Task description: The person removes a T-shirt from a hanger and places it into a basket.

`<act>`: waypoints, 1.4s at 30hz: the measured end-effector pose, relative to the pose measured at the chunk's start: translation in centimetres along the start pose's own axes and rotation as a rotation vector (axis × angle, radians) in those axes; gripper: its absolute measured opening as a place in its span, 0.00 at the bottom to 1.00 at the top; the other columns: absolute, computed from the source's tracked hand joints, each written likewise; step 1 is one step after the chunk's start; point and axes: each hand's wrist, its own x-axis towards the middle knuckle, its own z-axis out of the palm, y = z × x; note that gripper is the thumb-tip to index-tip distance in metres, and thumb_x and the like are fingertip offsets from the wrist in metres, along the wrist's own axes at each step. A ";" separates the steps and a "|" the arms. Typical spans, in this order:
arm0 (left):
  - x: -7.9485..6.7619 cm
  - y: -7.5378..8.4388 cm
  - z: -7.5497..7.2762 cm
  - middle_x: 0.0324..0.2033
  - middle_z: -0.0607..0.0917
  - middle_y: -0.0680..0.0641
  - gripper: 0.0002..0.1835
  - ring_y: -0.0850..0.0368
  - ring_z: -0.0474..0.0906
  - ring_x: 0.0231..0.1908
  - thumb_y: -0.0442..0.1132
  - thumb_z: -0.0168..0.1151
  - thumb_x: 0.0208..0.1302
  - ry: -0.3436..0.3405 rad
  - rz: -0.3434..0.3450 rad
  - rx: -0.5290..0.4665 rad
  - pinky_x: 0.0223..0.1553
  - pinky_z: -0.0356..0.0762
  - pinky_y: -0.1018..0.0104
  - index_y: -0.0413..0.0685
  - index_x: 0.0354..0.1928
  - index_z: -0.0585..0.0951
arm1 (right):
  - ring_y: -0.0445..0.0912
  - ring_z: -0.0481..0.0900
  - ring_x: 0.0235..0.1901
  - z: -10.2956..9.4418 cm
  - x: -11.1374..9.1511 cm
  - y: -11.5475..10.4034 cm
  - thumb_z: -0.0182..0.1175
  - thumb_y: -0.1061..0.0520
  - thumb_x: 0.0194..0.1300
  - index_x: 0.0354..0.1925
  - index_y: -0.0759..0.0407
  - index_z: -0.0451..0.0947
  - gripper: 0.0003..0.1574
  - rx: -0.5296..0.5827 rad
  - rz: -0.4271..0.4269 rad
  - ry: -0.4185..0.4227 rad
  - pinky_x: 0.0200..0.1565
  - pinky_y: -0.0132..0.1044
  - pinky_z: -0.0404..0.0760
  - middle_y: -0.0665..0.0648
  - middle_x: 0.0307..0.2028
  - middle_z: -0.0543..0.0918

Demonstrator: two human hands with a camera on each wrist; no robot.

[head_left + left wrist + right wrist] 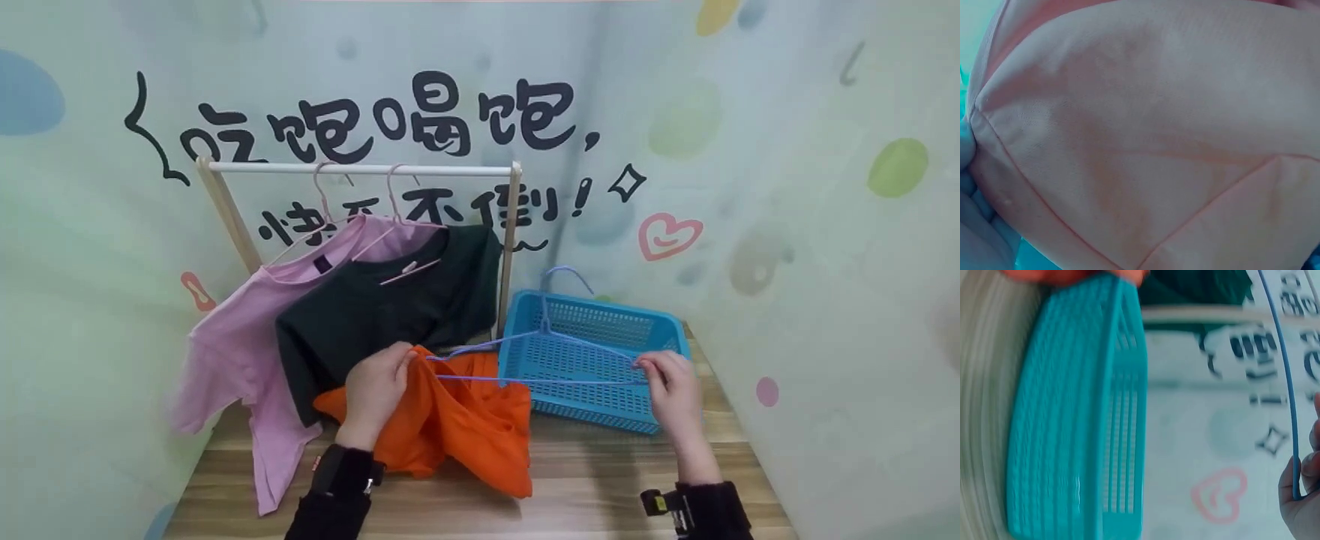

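Note:
My left hand pinches the edge of an orange garment, which hangs in folds over the table. In the left wrist view its cloth, looking pale there, fills most of the picture, with the left hand at the side. A purple-blue wire hanger stretches from the garment to my right hand, which pinches its right corner. The hanger's left end reaches the garment's opening, close to the left fingers. Beside the right fingers the hanger's rod runs upward in the right wrist view.
A rack with a white bar stands at the back left. From it hang a pink shirt and a dark green shirt on pink hangers. Behind the purple-blue hanger sits a blue plastic basket on the wooden table.

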 end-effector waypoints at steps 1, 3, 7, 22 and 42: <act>-0.1 -0.4 0.2 0.23 0.81 0.46 0.04 0.46 0.80 0.23 0.36 0.66 0.65 0.006 -0.015 0.015 0.23 0.76 0.52 0.47 0.33 0.80 | 0.46 0.74 0.35 -0.5 0.0 0.3 0.61 0.71 0.65 0.32 0.66 0.82 0.06 0.002 0.015 0.015 0.40 0.31 0.68 0.59 0.30 0.83; -0.3 -0.9 0.6 0.21 0.81 0.45 0.05 0.44 0.80 0.22 0.36 0.66 0.65 0.013 -0.047 0.038 0.21 0.75 0.50 0.46 0.32 0.80 | 0.43 0.72 0.34 -1.4 0.0 0.7 0.60 0.72 0.65 0.33 0.68 0.82 0.05 0.000 0.045 0.047 0.38 0.28 0.68 0.60 0.30 0.82; -0.2 -1.4 1.5 0.28 0.85 0.43 0.05 0.43 0.83 0.27 0.38 0.63 0.68 -0.032 -0.128 0.037 0.27 0.78 0.48 0.43 0.38 0.82 | 0.40 0.68 0.30 -2.3 -0.1 0.9 0.60 0.71 0.66 0.35 0.68 0.82 0.04 -0.012 0.091 0.085 0.35 0.24 0.66 0.61 0.29 0.79; 0.9 0.8 0.9 0.51 0.84 0.41 0.22 0.46 0.81 0.48 0.39 0.64 0.68 -0.136 0.005 -0.077 0.52 0.78 0.50 0.42 0.62 0.76 | 0.45 0.72 0.31 -0.2 0.3 -0.6 0.61 0.74 0.62 0.32 0.66 0.83 0.07 0.053 -0.093 0.056 0.36 0.31 0.66 0.58 0.28 0.82; -1.3 -5.2 -4.7 0.26 0.80 0.45 0.05 0.47 0.75 0.28 0.25 0.66 0.59 0.220 0.070 -0.025 0.35 0.73 0.56 0.40 0.36 0.82 | 0.56 0.69 0.64 2.2 0.0 -1.6 0.57 0.66 0.71 0.71 0.65 0.63 0.33 0.171 0.058 -0.188 0.57 0.20 0.64 0.64 0.65 0.72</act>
